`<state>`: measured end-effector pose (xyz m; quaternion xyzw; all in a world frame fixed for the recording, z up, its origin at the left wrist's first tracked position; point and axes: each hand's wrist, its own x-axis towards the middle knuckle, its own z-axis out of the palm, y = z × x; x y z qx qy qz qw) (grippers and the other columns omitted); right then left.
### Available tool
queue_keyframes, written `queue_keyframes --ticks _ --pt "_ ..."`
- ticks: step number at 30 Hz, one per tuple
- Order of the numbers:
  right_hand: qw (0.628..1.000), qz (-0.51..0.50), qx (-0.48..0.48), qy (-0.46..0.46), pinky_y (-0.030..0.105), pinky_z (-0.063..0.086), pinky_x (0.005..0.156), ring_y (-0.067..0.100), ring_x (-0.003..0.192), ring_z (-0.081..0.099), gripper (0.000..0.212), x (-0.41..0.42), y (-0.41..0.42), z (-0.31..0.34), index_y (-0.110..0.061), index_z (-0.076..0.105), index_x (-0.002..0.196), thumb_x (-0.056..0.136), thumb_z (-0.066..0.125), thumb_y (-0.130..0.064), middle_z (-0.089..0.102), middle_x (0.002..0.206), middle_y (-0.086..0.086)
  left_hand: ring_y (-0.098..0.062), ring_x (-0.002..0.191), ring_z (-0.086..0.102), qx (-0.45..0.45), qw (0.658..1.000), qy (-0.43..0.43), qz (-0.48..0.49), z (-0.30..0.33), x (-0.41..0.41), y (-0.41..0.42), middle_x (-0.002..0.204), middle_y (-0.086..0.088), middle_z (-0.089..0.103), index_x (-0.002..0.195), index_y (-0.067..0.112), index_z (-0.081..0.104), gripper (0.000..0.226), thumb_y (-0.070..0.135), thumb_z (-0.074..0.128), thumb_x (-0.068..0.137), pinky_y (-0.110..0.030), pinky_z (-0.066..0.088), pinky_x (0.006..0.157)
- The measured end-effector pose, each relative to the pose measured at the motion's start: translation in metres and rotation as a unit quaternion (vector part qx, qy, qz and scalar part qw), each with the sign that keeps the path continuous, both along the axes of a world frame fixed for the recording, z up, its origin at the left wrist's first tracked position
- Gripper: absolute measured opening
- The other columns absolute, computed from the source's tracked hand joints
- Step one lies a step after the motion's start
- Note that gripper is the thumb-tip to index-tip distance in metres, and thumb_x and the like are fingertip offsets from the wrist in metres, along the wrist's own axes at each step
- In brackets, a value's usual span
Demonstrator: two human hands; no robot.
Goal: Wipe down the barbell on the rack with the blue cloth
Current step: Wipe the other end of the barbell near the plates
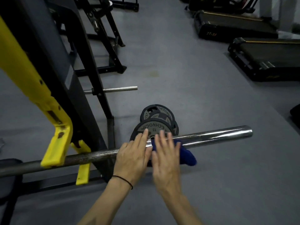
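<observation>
The steel barbell [215, 135] lies across the yellow rack hooks [56, 150], its shiny sleeve running out to the right. A blue cloth [186, 155] is draped over the bar near the sleeve's inner end and hangs below it. My left hand [132, 157] lies flat over the bar just left of the cloth, fingers straight. Beside it, my right hand [166, 157] presses flat on the cloth over the bar, fingers extended and motion-blurred. Most of the cloth is hidden under my right hand.
Black weight plates [158, 117] lie stacked on the grey floor just beyond the bar. The dark rack upright with a steel peg [120, 89] stands to the left. Treadmills [266, 59] line the far right. More black frames [112, 46] stand at the back.
</observation>
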<state>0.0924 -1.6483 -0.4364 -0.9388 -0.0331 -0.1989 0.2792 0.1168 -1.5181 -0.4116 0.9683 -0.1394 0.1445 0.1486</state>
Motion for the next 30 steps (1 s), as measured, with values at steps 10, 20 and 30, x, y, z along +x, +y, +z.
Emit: queue_keyframes --ticks 10,20,30 --pt "0.99 -0.139 0.025 0.018 0.054 0.006 0.127 0.027 0.154 0.027 0.054 0.023 -0.059 0.006 -0.012 0.048 0.151 0.108 0.026 -0.036 0.042 0.161 0.007 -0.037 0.083 0.066 -0.019 0.965 0.172 0.197 0.03 0.024 -0.023 0.085 -0.012 0.071 0.091 0.017 0.065 0.054 0.037 0.017 0.105 -0.038 0.041 0.072" --pt "0.997 -0.028 -0.072 0.002 0.051 0.014 0.126 0.025 0.148 0.039 0.053 0.026 -0.107 0.014 -0.015 0.048 0.152 0.105 0.033 -0.033 0.044 0.159 0.004 -0.034 0.073 0.064 -0.126 0.972 0.07 0.183 0.021 0.02 -0.027 0.08 -0.006 0.068 0.082 0.024 0.039 0.034 0.038 0.02 0.105 -0.035 0.031 0.065" --pt "0.986 0.126 -0.111 0.023 0.041 0.017 0.126 0.019 0.137 0.052 0.049 0.03 -0.05 0.028 -0.014 0.061 0.142 0.105 0.033 -0.031 0.06 0.145 0.003 -0.029 0.047 0.058 -0.123 0.979 -0.01 0.165 0.012 0.018 -0.025 0.058 0.0 0.059 0.076 0.024 0.044 0.039 0.038 0.022 0.104 -0.029 0.03 0.051"
